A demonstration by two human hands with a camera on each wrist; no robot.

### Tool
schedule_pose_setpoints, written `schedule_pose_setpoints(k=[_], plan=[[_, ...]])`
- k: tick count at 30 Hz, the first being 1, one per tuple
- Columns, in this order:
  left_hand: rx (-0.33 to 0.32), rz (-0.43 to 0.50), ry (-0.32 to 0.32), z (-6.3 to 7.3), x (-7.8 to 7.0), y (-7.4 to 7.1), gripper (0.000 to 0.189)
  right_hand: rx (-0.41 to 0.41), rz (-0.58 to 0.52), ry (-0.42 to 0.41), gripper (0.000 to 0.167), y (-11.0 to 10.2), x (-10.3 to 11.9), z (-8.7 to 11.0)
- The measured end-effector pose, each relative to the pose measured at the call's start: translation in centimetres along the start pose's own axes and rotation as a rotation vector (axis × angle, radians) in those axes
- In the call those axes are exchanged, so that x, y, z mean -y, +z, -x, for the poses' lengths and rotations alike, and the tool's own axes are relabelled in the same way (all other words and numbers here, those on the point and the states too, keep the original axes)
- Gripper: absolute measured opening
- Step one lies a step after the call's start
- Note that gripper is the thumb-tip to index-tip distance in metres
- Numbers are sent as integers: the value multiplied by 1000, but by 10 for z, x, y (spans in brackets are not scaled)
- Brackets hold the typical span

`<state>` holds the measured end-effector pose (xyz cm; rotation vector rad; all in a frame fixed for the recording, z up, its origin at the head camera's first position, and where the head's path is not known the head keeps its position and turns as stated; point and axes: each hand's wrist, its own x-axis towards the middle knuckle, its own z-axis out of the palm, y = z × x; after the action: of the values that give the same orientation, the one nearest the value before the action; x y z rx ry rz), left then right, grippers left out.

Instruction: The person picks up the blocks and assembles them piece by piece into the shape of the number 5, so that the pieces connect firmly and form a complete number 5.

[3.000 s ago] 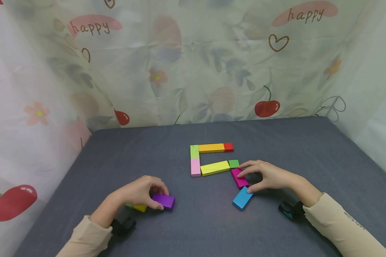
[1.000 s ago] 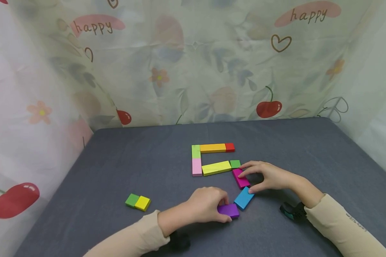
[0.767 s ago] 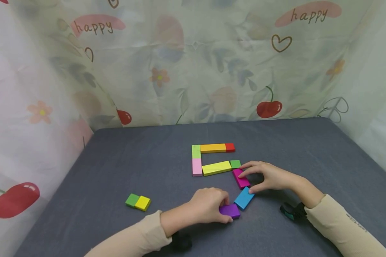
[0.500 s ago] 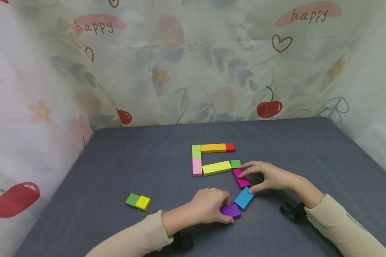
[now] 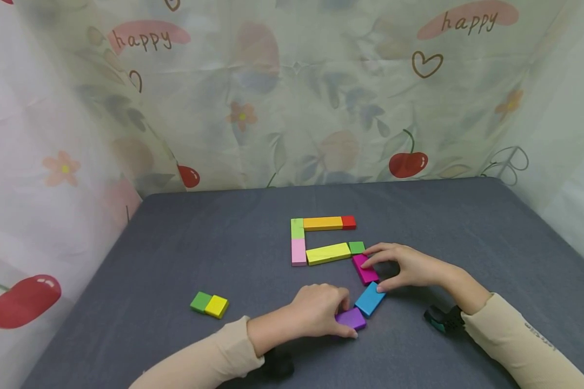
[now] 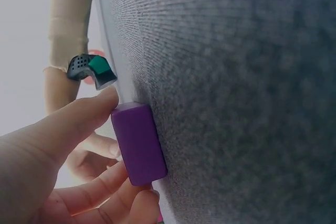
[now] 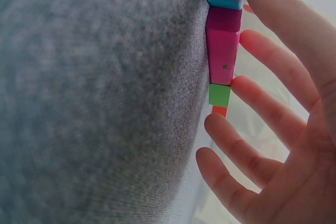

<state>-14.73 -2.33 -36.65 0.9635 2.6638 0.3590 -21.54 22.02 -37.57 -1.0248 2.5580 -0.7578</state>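
My left hand (image 5: pixel 316 312) pinches a purple block (image 5: pixel 352 319) between thumb and fingers, low on the table. Its far right corner meets, or nearly meets, the lower end of a blue block (image 5: pixel 370 299). In the left wrist view the purple block (image 6: pixel 139 142) lies between the thumb and the fingertips. My right hand (image 5: pixel 411 266) rests lightly with spread fingers: the thumb touches the blue block, and other fingertips touch a magenta block (image 5: pixel 366 276) and reach a small green block (image 5: pixel 356 247). The right wrist view shows these blocks in a row beside the fairly straight fingers.
A long yellow block (image 5: pixel 328 254), a pink block (image 5: pixel 298 252), a light green block (image 5: pixel 297 228), an orange block (image 5: pixel 323 223) and a red block (image 5: pixel 349 222) continue the line. A green block (image 5: pixel 201 302) and a yellow block (image 5: pixel 217 307) sit apart at left.
My left hand has carried the purple block rightward from beside the green and yellow pair to the blue block, then nudged it slightly further right. My right hand has stayed in place.
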Motion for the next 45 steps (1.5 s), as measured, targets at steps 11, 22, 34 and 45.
schedule_pose_setpoints(k=[11, 22, 34, 45], plan=[[8, 2, 5, -1, 0, -2, 36, -9, 10, -1, 47, 0, 0, 0], [7, 2, 12, -1, 0, -2, 36, -4, 0, -5, 47, 0, -1, 0], [-6, 53, 33, 1, 3, -7, 37, 0, -6, -18, 47, 0, -2, -1], [-2, 58, -4, 8, 12, -10, 36, -2, -2, -12, 46, 0, -2, -1]])
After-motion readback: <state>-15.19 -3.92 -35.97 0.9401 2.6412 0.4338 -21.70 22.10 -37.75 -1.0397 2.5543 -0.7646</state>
